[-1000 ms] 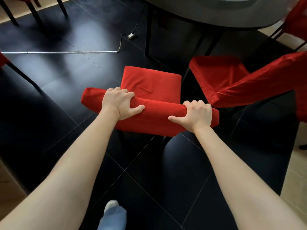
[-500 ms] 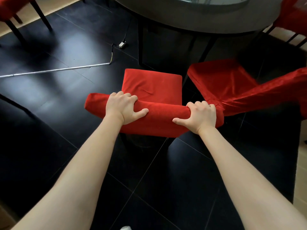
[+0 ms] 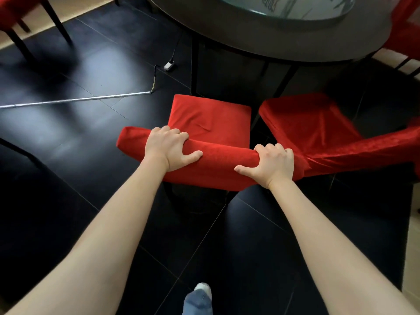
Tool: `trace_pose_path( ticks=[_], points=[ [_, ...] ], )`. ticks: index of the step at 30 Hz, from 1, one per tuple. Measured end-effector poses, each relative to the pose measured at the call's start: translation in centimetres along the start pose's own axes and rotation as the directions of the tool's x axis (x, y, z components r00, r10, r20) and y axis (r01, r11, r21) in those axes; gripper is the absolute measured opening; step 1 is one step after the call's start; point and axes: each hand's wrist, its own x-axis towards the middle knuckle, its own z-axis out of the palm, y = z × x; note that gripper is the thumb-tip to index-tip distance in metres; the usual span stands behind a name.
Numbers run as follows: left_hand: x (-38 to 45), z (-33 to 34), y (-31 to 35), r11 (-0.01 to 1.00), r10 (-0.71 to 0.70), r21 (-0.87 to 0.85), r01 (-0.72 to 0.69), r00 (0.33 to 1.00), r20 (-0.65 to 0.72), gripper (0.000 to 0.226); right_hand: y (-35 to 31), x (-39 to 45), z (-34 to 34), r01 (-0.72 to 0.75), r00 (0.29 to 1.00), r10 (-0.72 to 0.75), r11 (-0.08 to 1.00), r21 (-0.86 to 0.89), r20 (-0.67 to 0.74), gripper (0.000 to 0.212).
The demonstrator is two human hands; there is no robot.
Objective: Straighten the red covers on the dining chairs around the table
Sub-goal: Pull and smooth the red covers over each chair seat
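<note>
Your left hand (image 3: 169, 150) is wrapped over the top rail of the near dining chair's backrest in its red fabric cover (image 3: 218, 164), fingers curled over the far side and thumb lying along the near face. Your right hand (image 3: 271, 164) grasps the same rail toward its right end in the same way, thumb pointing left. Both hands are clenched on cloth and frame together.

That chair sits at the near edge of the round dark dining table (image 3: 272, 45), its red covered seat (image 3: 211, 120) pointing under the tabletop. A small crease shows near the middle of the seat.

I'd judge the cover to be soft, light and stretchy, with a napped surface that should not slip under your palms. The frame beneath is stiff, so the rail gives you something firm to pull against. To smooth the cloth, take it at the corners and the hem, not mid-panel, or it will only bunch.

Just right, a second red-covered chair (image 3: 318, 130) stands close, its cover shinier and visibly wrinkled. A third red chair with dark legs (image 3: 13, 12) is far left. A pale cable with a small plug block (image 3: 169, 65) runs across the black tiled floor (image 3: 68, 71).

The glass disc on the table (image 3: 288, 7) carries dark markings, too blurred to read; no other writing is visible.
</note>
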Motion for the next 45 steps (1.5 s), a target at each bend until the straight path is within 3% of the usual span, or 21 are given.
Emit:
trace_pose_path(
  ticks=[20,27,34,45],
  points=[
    [7.9,0.9,-3.4,1.0,-0.002,0.017,0.002,1.0,-0.006,0.089,-0.4,8.0,-0.2,-0.018,0.999,0.018,1.0,0.014,0.028,0.101],
    [7.5,0.4,-3.2,0.999,-0.031,-0.006,0.032,0.997,0.071,0.094,-0.3,7.7,-0.2,-0.014,0.999,0.013,1.0,0.021,0.038,0.101],
    [3.0,-2.0,-4.6,0.961,-0.16,-0.224,0.165,0.986,0.039,0.065,-0.8,6.3,-1.6,0.021,0.993,-0.041,0.983,0.182,0.11,0.092],
    [-9.2,-10.4,-14.9,0.85,-0.527,0.023,0.527,0.847,0.065,0.07,-9.6,7.4,-9.2,0.314,0.948,-0.318,0.94,0.133,0.007,0.089]
  ],
)
